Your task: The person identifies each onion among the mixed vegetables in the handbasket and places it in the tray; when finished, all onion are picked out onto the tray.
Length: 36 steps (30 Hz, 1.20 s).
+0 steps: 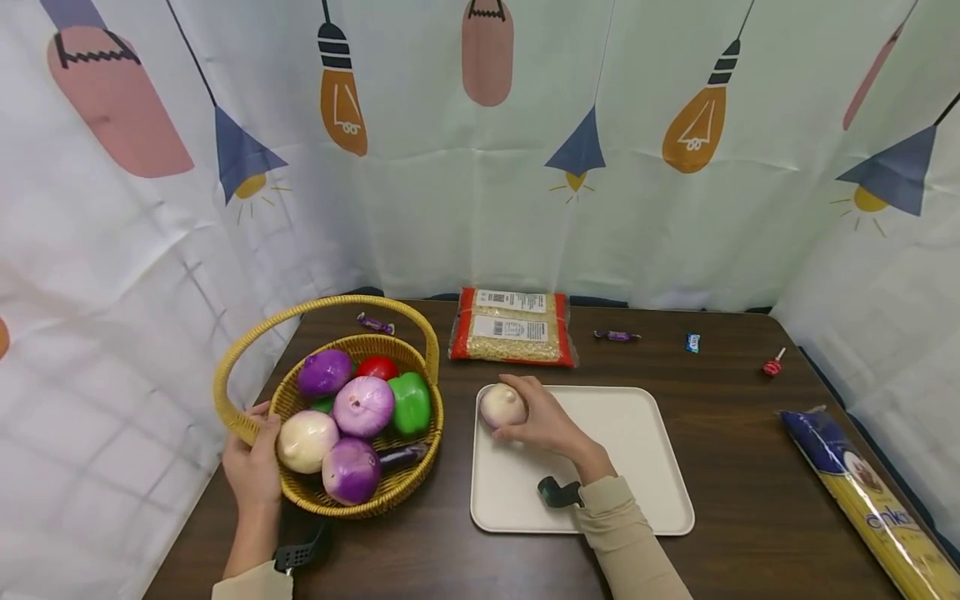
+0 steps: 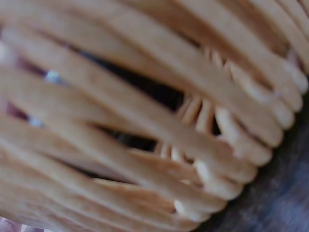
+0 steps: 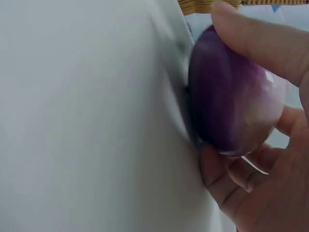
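Gently, the right hand (image 1: 551,425) curled around an onion (image 1: 503,405) (on the tray (image 1: 637,467)); the left hand (image 1: 253,467) gripped the basket (image 1: 360,500).

Left hand (image 1: 253,467) low at the near left, fingers curled in a grip, forearm in a beige sleeve, right hand (image 1: 542,421) extended forward, palm down, fingers (image 3: 260,36) and thumb wrapped in a hold

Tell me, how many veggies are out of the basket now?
Just one: the right hand holds a purple-white onion on the cream plastic tray. The left hand steadies the woven wicker basket. Several more vegetables wait inside.
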Motion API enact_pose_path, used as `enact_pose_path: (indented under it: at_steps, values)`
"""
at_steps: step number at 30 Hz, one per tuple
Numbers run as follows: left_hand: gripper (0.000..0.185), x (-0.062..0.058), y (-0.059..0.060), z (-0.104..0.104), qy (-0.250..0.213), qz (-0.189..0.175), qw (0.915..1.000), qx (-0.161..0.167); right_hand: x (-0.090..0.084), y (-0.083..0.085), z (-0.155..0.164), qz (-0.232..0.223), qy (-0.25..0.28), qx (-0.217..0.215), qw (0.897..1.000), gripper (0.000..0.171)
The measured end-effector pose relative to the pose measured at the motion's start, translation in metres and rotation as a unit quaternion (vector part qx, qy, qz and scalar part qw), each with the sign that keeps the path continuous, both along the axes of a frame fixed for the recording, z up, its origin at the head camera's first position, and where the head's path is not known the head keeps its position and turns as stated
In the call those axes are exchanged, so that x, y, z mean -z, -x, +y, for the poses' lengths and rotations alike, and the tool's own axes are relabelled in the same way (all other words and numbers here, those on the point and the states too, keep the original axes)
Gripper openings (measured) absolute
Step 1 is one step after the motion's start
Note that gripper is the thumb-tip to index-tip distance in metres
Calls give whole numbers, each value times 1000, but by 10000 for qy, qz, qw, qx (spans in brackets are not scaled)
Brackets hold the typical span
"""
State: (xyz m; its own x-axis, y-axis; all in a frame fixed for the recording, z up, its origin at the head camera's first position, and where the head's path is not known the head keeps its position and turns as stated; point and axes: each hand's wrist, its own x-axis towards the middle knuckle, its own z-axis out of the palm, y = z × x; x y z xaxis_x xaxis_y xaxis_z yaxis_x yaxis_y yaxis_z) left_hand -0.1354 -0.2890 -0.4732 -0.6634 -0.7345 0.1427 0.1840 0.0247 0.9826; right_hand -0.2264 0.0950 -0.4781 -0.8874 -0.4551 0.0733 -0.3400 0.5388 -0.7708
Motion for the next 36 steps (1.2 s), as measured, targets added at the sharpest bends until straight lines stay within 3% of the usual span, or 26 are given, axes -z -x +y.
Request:
enact_pose_path:
  at_steps: [8,12,16,20,24,26,28,32,36]
  values:
    - [10,-1,-2,1,14,-38,10000,33,2,-1,-7,247,-70,412,9988,92]
    - [7,-1,-2,2,72,-141,9999,43,-16,-6,-3,477,-123,769,9958,84]
    - [8,-1,-2,1,88,-155,9998,73,-38,-15,-5,651,383,815,9938,63]
    - [9,-1,-3,-1,26,-119,9999,95,-52,-32,-28,287,1586,274,9866,43]
    - [8,-1,-4,-2,29,-115,9999,73,-60,-56,-67,-626,2739,-803,9563,32]
    - [8,-1,-4,-1,39,-130,9999,51,-59,-67,-86,-851,2846,-1138,9481,31]
    - [9,-1,-4,-1,41,-153,9999,62,-56,-74,-102,-763,2716,-1274,9509,32]
    - [9,-1,-4,1,27,-210,9997,95,-48,-79,-128,-191,2192,-1055,9698,36]
    - [9,-1,-5,0,98,-220,9997,39,-48,-77,-145,82,1391,-927,9859,42]
